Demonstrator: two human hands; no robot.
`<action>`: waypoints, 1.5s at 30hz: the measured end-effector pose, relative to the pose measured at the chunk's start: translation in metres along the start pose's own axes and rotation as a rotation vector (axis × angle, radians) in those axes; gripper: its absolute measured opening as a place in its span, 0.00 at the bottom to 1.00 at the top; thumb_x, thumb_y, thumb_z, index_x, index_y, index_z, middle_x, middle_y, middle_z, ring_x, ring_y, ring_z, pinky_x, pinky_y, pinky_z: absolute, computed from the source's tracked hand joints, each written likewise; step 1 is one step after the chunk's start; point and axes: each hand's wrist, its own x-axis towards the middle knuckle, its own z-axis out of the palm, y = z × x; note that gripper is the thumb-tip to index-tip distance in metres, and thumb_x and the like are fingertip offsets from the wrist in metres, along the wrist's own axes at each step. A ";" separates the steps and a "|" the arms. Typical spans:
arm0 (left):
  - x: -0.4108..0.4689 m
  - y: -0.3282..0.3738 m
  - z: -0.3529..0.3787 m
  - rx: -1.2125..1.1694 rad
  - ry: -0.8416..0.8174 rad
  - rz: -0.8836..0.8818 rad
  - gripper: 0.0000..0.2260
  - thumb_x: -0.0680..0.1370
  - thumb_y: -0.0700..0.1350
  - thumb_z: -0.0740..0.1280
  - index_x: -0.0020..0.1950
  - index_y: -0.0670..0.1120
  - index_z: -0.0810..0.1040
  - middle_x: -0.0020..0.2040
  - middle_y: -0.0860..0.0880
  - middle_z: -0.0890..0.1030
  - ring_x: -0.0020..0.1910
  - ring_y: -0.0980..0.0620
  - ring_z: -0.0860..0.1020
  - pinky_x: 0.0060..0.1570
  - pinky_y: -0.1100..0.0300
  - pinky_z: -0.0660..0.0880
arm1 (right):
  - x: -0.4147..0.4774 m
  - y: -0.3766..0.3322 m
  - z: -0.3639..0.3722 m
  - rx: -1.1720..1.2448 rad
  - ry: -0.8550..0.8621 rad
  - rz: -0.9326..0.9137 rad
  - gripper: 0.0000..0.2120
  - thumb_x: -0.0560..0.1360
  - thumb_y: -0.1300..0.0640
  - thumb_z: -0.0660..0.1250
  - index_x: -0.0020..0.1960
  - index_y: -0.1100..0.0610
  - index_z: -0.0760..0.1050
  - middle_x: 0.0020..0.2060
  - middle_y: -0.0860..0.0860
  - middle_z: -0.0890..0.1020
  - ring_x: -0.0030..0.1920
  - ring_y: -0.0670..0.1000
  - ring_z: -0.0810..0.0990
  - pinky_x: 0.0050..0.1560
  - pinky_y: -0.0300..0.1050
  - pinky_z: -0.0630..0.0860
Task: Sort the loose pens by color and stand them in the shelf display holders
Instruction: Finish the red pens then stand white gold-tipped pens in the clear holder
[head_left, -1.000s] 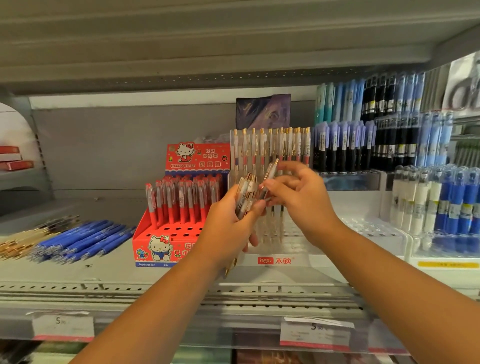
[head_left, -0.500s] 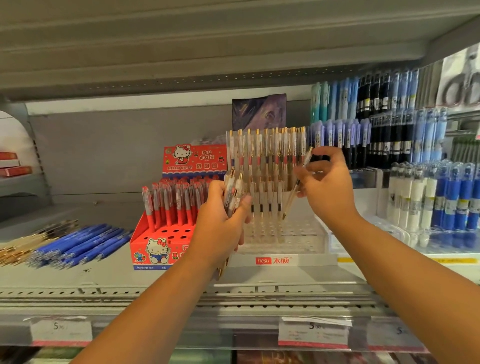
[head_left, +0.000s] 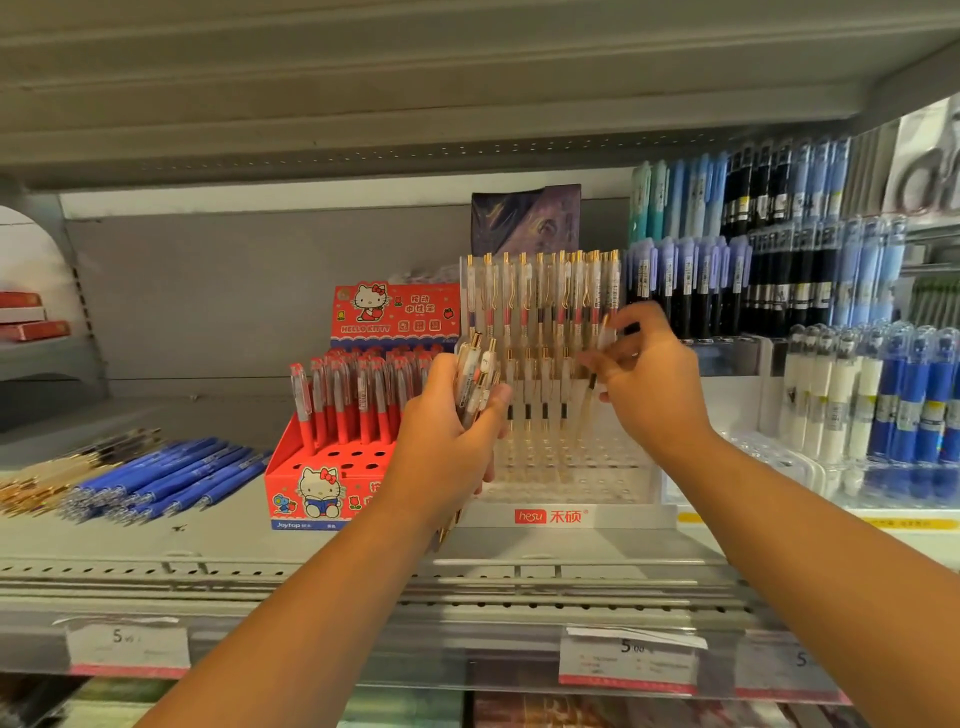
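My left hand (head_left: 447, 431) grips a bundle of clear gold-clipped pens (head_left: 475, 376) in front of the clear display holder (head_left: 571, 478), at its left side. My right hand (head_left: 649, 384) pinches one clear gold pen (head_left: 589, 395), tilted with its tip down over the holder's second row. The holder's back rows hold several upright clear gold pens (head_left: 545, 296). Loose blue pens (head_left: 166, 478) and loose gold pens (head_left: 47, 473) lie in piles on the shelf at the left.
A red Hello Kitty holder (head_left: 332, 467) with red pens stands left of the clear one. Racks of black, purple, white and blue pens (head_left: 779, 291) fill the right. The shelf above hangs low. Price tags (head_left: 628, 660) line the shelf's front edge.
My right hand drew one pen from the bundle, carried it right and then lowered it, tip down, toward the clear holder. My left hand stayed in place with the bundle.
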 end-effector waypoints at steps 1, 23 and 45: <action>0.000 0.000 0.000 -0.002 0.007 0.005 0.04 0.81 0.48 0.65 0.53 0.56 0.71 0.35 0.47 0.80 0.24 0.51 0.75 0.23 0.59 0.73 | -0.001 0.001 0.001 -0.028 -0.052 0.002 0.13 0.76 0.60 0.70 0.50 0.47 0.69 0.39 0.51 0.81 0.40 0.52 0.83 0.40 0.54 0.83; 0.000 0.001 -0.001 -0.087 -0.049 -0.040 0.05 0.80 0.49 0.67 0.54 0.58 0.74 0.33 0.50 0.81 0.25 0.47 0.78 0.22 0.56 0.75 | -0.035 -0.033 0.008 0.225 -0.498 -0.155 0.17 0.72 0.61 0.75 0.59 0.50 0.78 0.48 0.45 0.83 0.47 0.45 0.81 0.50 0.42 0.80; 0.004 0.005 -0.006 -0.292 0.144 -0.083 0.03 0.82 0.48 0.62 0.52 0.50 0.74 0.33 0.46 0.80 0.31 0.41 0.83 0.29 0.51 0.81 | -0.020 -0.027 -0.006 0.757 -0.474 0.232 0.13 0.72 0.68 0.70 0.55 0.61 0.76 0.46 0.59 0.85 0.49 0.61 0.85 0.45 0.48 0.83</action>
